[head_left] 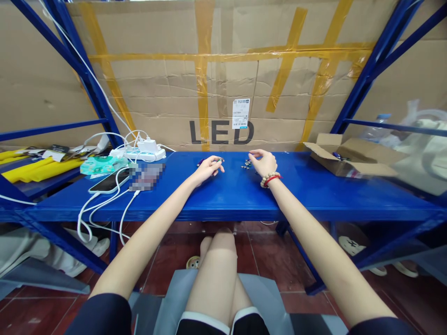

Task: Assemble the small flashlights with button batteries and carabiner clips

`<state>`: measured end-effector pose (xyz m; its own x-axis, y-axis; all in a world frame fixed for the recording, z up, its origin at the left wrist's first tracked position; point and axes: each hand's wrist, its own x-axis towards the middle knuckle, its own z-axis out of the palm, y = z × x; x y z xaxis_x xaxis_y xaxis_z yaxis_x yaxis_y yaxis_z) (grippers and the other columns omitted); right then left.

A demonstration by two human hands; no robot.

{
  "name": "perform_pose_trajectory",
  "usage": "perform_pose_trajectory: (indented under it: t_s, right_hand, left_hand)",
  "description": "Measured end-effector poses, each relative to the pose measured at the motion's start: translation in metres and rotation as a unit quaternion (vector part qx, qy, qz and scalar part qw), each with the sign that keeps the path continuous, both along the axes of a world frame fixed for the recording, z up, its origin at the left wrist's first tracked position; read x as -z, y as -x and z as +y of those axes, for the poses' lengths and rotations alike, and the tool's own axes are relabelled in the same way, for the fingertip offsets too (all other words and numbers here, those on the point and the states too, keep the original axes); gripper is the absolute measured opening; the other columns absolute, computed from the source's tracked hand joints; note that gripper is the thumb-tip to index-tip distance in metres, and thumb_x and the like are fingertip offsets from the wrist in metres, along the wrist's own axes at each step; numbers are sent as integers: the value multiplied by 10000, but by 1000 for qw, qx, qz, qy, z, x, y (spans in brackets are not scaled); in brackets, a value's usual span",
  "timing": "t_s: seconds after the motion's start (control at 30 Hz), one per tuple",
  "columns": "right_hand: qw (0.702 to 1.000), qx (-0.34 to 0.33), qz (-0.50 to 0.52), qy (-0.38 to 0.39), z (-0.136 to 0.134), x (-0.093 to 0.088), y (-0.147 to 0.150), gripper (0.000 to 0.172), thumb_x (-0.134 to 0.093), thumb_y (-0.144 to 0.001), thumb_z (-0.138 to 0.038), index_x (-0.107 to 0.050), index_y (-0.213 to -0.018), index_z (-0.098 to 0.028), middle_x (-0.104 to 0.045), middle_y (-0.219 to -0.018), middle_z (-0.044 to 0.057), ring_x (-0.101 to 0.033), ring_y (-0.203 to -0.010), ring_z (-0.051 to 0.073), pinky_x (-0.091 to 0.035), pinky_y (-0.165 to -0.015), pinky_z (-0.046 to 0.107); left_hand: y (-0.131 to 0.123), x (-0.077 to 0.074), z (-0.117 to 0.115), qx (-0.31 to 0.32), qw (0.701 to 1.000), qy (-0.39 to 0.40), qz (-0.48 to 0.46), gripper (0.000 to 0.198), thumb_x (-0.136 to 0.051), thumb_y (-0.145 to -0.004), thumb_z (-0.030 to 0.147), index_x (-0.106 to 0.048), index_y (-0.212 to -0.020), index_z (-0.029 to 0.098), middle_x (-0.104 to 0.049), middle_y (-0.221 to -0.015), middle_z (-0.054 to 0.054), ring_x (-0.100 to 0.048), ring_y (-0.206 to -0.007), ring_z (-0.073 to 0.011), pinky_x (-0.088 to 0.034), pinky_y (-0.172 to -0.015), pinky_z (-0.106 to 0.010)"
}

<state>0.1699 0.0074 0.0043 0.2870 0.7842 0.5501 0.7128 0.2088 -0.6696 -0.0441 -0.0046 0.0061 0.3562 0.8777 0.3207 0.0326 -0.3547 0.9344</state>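
My left hand (208, 167) rests on the blue shelf (300, 195) near its back, fingers pinched on a small dark metal part at the fingertips. My right hand (264, 161), with a bead bracelet and a red cord at the wrist, lies a little to the right. Its fingers curl toward a small heap of dark metal parts (246, 164) just left of them. Both forearms reach out over the shelf's front edge.
A phone (110, 181) on white cables and a power strip (145, 151) with chargers lie at the left. Beside them lie a teal packet (102, 164) and yellow items (33, 170). An open cardboard box (344, 156) stands at the right. A taped cardboard wall closes the back.
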Motion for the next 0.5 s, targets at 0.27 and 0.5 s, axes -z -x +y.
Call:
perform_pose_trajectory:
  t_s: [0.27, 0.5]
  right_hand:
    - [984, 60, -124, 110, 7, 8, -8, 312, -529, -761, -148, -653, -1042, -198, -650, -1081, 64, -565, -1028, 218, -406, -873, 350]
    - [972, 158, -75, 157, 5, 7, -20, 351, -467, -827, -173, -600, -1147, -227, -541, -1203, 102, -487, -1107, 261, -311, -929, 418]
  left_hand:
    - [7, 1, 7, -35, 999, -11, -18, 121, -514, -867, 201, -525, -955, 119, -618, -660, -5, -410, -428, -39, -293, -447, -178]
    - [12, 0, 11, -69, 997, -7, -37, 103, -457, -889, 171, -517, -954, 117, -610, -668, -6, -411, -415, -37, -285, -436, -178]
